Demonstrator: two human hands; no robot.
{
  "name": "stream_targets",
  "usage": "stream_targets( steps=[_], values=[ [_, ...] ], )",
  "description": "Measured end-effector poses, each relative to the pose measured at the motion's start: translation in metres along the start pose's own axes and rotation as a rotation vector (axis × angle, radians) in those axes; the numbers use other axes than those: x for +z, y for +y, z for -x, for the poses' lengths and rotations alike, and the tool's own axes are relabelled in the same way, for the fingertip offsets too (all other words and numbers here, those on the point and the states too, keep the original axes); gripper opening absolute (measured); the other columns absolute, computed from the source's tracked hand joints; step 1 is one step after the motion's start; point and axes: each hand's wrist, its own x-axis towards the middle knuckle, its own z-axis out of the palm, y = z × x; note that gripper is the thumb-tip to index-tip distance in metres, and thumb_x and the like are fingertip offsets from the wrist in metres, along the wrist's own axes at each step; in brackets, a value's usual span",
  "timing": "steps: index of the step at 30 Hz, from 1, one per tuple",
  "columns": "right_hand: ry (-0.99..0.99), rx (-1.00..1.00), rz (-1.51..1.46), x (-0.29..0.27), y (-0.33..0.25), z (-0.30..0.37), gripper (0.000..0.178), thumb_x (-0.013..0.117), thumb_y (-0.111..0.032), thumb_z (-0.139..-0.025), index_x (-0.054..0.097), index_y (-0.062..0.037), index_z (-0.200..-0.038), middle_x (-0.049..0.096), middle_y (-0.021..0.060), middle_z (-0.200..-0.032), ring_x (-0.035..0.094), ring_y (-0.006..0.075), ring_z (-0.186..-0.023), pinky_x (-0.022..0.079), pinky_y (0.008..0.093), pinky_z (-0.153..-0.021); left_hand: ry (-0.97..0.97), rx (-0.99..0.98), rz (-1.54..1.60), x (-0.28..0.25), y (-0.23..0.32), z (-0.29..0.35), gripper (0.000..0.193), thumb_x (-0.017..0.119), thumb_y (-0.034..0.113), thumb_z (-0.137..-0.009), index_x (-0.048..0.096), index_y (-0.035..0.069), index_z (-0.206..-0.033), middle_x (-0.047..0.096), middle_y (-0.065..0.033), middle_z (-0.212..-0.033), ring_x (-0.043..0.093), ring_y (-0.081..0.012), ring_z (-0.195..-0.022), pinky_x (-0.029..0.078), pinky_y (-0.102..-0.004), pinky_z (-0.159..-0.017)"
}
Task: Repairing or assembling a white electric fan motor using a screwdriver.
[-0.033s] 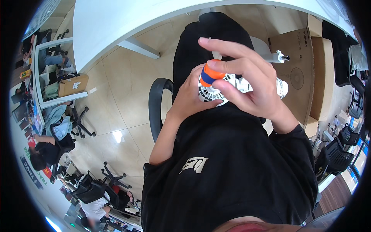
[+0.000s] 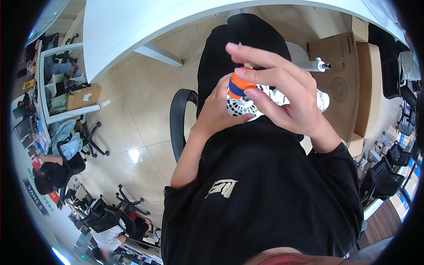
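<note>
A white, round motor housing [image 2: 244, 109] with slotted vents, apparently part of a fan, lies against my lap. My left hand [image 2: 215, 108] wraps round its left side, thumb along the near edge. Over it my right hand [image 2: 291, 92] pinches the orange handle of a screwdriver [image 2: 238, 85] with a dark blue band, between thumb and a finger; another finger is stretched out above. The handle points up at me, and its shaft is mostly hidden beneath. To the right, more white fan parts [image 2: 323, 100] show partly behind my right hand.
A white table [image 2: 132, 31] curves across the far side. At the right stand a white pole [image 2: 316, 66] with a dark tip and an open brown carton [image 2: 329, 81]. A black armrest [image 2: 179, 117] is left of me. Other people sit farther left.
The screwdriver handle has shifted very slightly left and turned a little, along with the fingertips of my right hand. My left hand and the housing look unmoved.
</note>
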Motion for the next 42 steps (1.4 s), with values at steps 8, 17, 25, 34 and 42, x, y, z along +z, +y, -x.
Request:
stream_targets(
  steps=[8,17,25,34,42],
  values=[
    [-0.062,0.072,0.061,0.001,-0.002,0.002,0.033,0.083,-0.002,-0.083,0.069,-0.0001,-0.113,0.067,0.0273,-0.131,0.073,0.0341,-0.109,0.061,0.0346,-0.088,0.002,0.046,-0.023,0.002,-0.006,0.001,0.103,0.096,0.035,-0.068,0.040,0.005,-0.148,0.057,-0.0181,-0.142,0.060,-0.0365,-0.129,0.050,-0.0437,-0.108],
    [-0.021,-0.017,-0.014,0.005,0.002,0.002,0.031,0.078,0.003,-0.084,0.068,0.0002,-0.113,0.067,0.0260,-0.132,0.072,0.0350,-0.111,0.061,0.0370,-0.088,-0.035,-0.029,-0.003,0.000,-0.001,0.000,0.102,0.096,0.034,-0.067,0.040,0.005,-0.148,0.057,-0.0179,-0.140,0.061,-0.0369,-0.127,0.050,-0.0439,-0.108],
    [0.049,0.010,-0.031,0.006,-0.002,0.004,0.032,0.079,0.003,-0.084,0.067,-0.0019,-0.114,0.069,0.0206,-0.120,0.070,0.0308,-0.107,0.060,0.0362,-0.089,-0.014,-0.018,0.073,-0.001,0.000,0.002,0.101,0.096,0.030,-0.065,0.041,0.009,-0.148,0.057,-0.0156,-0.142,0.061,-0.0357,-0.127,0.051,-0.0429,-0.107],
    [0.074,0.028,-0.098,0.012,0.004,0.014,0.030,0.079,0.001,-0.083,0.070,-0.0037,-0.111,0.068,0.0164,-0.125,0.071,0.0274,-0.101,0.060,0.0344,-0.083,-0.014,-0.034,0.021,0.001,-0.002,0.001,0.101,0.096,0.030,-0.066,0.041,0.009,-0.148,0.055,-0.0149,-0.144,0.059,-0.0347,-0.130,0.050,-0.0426,-0.108],
    [0.127,-0.027,-0.078,0.010,0.011,0.016,0.033,0.082,0.000,-0.081,0.073,-0.0028,-0.112,0.066,0.0166,-0.131,0.068,0.0249,-0.095,0.057,0.0326,-0.079,-0.025,0.019,0.000,0.000,-0.005,-0.001,0.100,0.096,0.033,-0.067,0.043,0.008,-0.148,0.052,-0.0145,-0.147,0.057,-0.0338,-0.132,0.049,-0.0420,-0.109]
  ],
)
